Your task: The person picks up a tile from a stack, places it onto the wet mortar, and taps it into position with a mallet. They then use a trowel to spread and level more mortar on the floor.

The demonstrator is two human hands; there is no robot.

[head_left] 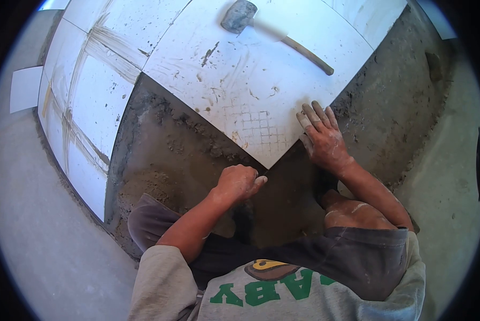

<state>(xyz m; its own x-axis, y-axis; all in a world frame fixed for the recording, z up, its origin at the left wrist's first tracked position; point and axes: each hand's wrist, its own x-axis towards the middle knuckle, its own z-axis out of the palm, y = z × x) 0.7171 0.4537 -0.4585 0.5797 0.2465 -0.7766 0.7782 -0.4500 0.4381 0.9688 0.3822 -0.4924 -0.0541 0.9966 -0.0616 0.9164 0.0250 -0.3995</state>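
Now we hold tile (234, 91) on mortar bed (165, 160): right hand (325, 140) flat, fingers spread, on tile's near-right edge; left hand (239, 183) fisted at tile's near corner. Risk, we judge: uneven pressure rocks tile, raising lip at joint.

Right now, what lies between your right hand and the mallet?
In the head view, only the bare, mortar-smeared face of the big tile lies between the right hand and the mallet; nothing rests on that stretch.
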